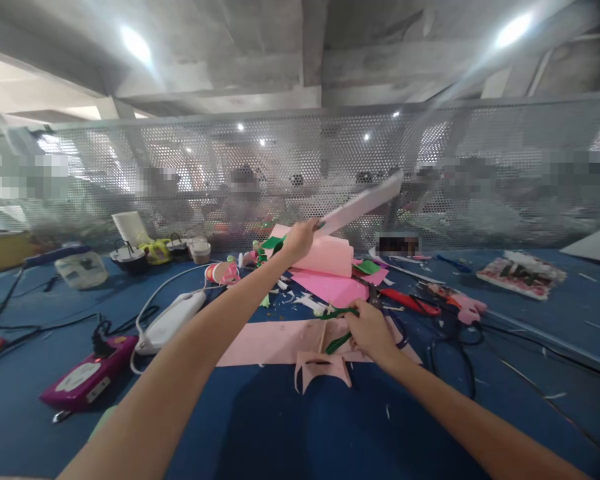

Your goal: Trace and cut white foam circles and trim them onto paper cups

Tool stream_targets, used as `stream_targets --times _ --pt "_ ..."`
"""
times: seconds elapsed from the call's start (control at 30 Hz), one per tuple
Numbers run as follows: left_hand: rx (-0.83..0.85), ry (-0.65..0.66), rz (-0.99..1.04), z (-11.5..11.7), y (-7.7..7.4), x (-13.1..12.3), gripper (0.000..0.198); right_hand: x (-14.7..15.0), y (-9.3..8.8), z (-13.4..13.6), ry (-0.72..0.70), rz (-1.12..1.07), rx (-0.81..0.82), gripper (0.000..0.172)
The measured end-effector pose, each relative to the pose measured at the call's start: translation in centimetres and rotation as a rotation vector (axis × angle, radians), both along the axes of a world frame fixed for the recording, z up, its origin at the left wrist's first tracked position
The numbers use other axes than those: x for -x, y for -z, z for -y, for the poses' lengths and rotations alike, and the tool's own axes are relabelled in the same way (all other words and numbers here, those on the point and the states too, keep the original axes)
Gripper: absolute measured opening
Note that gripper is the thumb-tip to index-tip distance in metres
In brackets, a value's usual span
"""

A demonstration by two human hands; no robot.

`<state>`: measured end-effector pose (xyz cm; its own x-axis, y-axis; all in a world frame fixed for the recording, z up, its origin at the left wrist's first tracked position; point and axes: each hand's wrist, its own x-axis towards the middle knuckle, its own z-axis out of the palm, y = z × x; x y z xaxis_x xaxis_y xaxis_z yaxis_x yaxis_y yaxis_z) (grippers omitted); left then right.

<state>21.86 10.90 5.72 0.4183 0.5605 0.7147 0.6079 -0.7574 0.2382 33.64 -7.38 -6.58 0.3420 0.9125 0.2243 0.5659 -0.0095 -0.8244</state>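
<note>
My left hand (300,241) reaches forward, fingers closed on the near end of a long pale strip (363,204) that slants up to the right. Closer to me, my right hand (373,331) pinches a green leaf-shaped piece (338,343); the exact grip is partly hidden by the fingers. A thin wooden stick (323,337) shows beside these fingers. Just below lies a pink cut-out with curved edges (323,369), at the front edge of a flat light-pink strip (265,343). Behind the hands are a light-pink roll (330,256) and bright-pink sheets (325,287).
White paper scraps (307,302) litter the blue table (260,427). On the left are a purple power strip (90,375), a white device (175,321) and a clear plastic container (81,269). Red-handled tool (410,301) and cables lie right. A perforated metal screen (330,153) closes the back.
</note>
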Motion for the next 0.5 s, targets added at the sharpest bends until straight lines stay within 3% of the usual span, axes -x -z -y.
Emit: stream_targets --times 0.13,0.27,0.37,0.5 --pt "0.015 -0.054 0.400 1.7 -1.6 0.7 0.017 -0.3 -0.1 -0.3 0.005 -0.035 -0.007 0.014" --pt "0.098 -0.084 0.737 3.6 -2.0 3.6 0.022 -0.5 -0.5 -0.4 -0.058 0.042 -0.118 0.014" --pt "0.239 -0.072 0.898 4.8 -1.1 6.1 0.016 0.0 -0.7 0.1 -0.173 0.065 -0.170 0.018" --pt "0.481 -0.034 1.055 6.2 1.2 8.5 0.009 1.0 -1.2 1.5 -0.318 0.099 -0.227 0.025"
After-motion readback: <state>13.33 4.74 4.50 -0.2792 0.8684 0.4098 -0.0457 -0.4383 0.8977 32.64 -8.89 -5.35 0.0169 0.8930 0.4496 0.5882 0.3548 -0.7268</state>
